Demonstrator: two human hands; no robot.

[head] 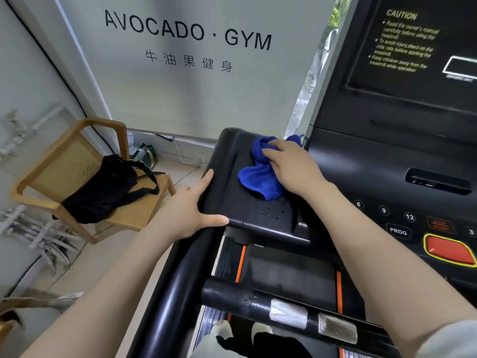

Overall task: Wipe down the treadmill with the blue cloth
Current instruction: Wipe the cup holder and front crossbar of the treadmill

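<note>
Head view: right hand (291, 167) sits on top of the blue cloth (259, 177), fingers curled into the bunched fabric and pressing it down on the treadmill (258, 215) console's left wing, centre of frame. Cloth is crumpled, part of it sticking out past the fingertips toward the console upright. Left hand (188, 208) is flat and relaxed, fingers straight along the wing's outer left edge, thumb along its near edge, grasping nothing. Console at right of frame shows a dark screen (413, 47) with CAUTION text, number keys, a PROG key and a red stop button (449, 250). Lower centre: crossbar with metal grip sensors (287, 313). Left of frame: wooden chair (77, 161) with a black bag (103, 187) on its seat. Upper centre: wall banner (188, 29) reading AVOCADO · GYM.
</note>
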